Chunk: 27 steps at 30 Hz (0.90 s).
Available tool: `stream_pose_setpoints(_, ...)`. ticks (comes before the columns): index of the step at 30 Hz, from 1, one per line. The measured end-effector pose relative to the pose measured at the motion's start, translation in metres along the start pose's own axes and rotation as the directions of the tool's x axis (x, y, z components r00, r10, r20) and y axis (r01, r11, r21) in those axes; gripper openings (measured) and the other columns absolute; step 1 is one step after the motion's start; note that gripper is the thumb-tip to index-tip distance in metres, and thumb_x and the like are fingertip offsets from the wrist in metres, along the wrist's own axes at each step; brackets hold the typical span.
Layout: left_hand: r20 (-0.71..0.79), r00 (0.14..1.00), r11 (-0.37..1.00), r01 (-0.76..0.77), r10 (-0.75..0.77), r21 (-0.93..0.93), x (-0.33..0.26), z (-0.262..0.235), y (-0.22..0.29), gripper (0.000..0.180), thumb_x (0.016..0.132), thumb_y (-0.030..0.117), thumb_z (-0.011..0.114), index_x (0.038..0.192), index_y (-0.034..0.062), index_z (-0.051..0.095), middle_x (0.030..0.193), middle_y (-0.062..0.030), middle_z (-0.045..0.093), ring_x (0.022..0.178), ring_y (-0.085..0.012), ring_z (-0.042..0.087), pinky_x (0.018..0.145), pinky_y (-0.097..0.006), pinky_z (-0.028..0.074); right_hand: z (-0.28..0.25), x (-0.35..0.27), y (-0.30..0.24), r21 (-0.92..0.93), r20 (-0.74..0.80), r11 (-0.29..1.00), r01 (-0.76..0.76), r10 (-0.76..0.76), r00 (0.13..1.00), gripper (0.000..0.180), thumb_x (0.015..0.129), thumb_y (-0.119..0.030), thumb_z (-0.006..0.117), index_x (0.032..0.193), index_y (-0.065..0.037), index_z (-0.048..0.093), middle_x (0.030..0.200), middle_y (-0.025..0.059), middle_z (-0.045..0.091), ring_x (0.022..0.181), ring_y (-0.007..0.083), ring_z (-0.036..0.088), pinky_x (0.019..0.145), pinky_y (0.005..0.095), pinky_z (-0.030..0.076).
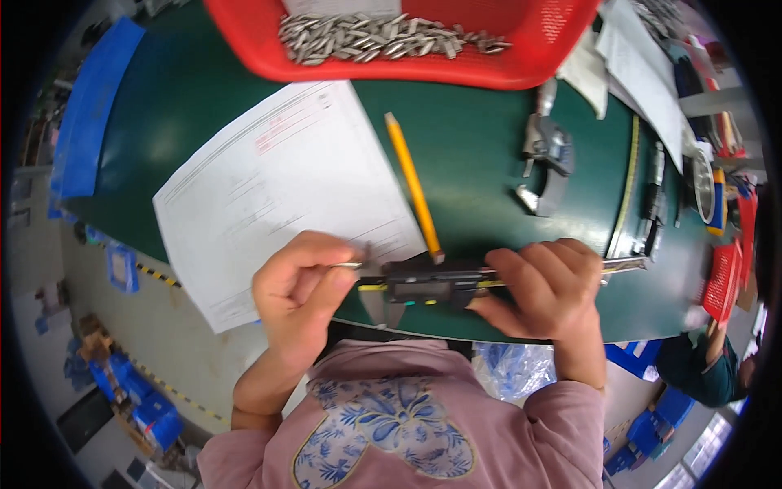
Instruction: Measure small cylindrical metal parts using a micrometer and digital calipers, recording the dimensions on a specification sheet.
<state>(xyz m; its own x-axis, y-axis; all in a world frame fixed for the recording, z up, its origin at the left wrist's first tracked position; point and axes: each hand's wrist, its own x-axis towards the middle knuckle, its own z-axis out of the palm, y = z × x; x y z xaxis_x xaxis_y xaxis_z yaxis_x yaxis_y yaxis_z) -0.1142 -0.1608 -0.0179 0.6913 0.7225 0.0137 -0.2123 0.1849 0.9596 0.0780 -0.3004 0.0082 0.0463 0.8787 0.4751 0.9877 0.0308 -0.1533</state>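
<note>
My right hand [542,289] is wrapped round the beam and slider of a digital caliper [432,287], held level just above the table's near edge. The caliper's jaws point left, toward my left hand [297,285]. Thumb and forefinger of that hand pinch a small, thin metal piece [348,265] right by the jaws. Blur hides whether the piece touches them. A yellow pencil [413,183] lies beyond the caliper, its near end close to it. Under and beyond my left hand is a printed sheet [269,179].
A red plastic basket [521,80] holding many small metal pins [375,37] stands at the back. On the green table [481,155] to the right lie a micrometer [550,155], a yellow-edged ruler [629,179] and another caliper [654,204]. Another person's sleeve [700,367] shows at far right.
</note>
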Motion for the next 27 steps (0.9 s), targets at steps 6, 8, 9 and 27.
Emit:
stream_pose_setpoints(6, -0.086, 0.991, 0.988, -0.092, 0.103, 0.125, 0.008, -0.023, 0.01, 0.011, 0.081, 0.002, 0.052, 0.092, 0.0005, 0.052, 0.088, -0.0091, 0.054, 0.081, -0.0151, 0.051, 0.075, -0.025, 0.041, -0.009, -0.005, 0.018, -0.01, -0.108, 0.989, -0.144, 0.142, 0.984, 0.033, 0.061, -0.037, 0.071, 0.069, -0.01, 0.055, 0.052, 0.0006, 0.044, 0.04, 0.0167, 0.046, 0.037, 0.0282, 0.034)
stream_pose_setpoints(8, -0.125, 0.984, 0.984, -0.113, 0.13, 0.139, 0.01, -0.05, 0.017, 0.017, 0.084, 0.007, 0.052, 0.1, 0.0011, 0.051, 0.093, -0.0082, 0.052, 0.085, -0.0146, 0.05, 0.078, -0.025, 0.038, -0.018, -0.009, 0.032, -0.067, -0.267, 0.959, -0.275, 0.248, 0.931, 0.032, 0.058, -0.031, 0.077, 0.071, -0.008, 0.057, 0.054, 0.0016, 0.049, 0.04, 0.0168, 0.046, 0.038, 0.0268, 0.035)
stream_pose_setpoints(9, -0.161, 0.978, 0.984, -0.109, 0.131, 0.138, 0.01, -0.068, 0.02, 0.022, 0.086, 0.011, 0.051, 0.105, 0.0012, 0.05, 0.098, -0.0079, 0.052, 0.088, -0.0142, 0.049, 0.08, -0.025, 0.037, -0.023, -0.012, 0.035, -0.044, -0.331, 0.893, -0.449, 0.411, 0.85, 0.031, 0.059, -0.025, 0.077, 0.074, -0.006, 0.059, 0.056, 0.0031, 0.051, 0.042, 0.0144, 0.046, 0.039, 0.0255, 0.036)
stream_pose_setpoints(27, -0.345, 0.938, 0.999, -0.03, 0.022, -0.019, 0.098, -0.184, 0.045, 0.028, 0.084, 0.018, 0.057, 0.106, 0.0018, 0.054, 0.096, -0.0046, 0.056, 0.089, -0.0107, 0.052, 0.079, -0.022, 0.039, 0.017, -0.008, 0.156, -0.392, -0.171, 0.611, -0.688, 0.686, 0.707, 0.022, 0.08, -0.022, 0.056, 0.087, -0.001, 0.058, 0.087, 0.0165, 0.057, 0.084, 0.0326, 0.054, 0.072, 0.0402, 0.042)
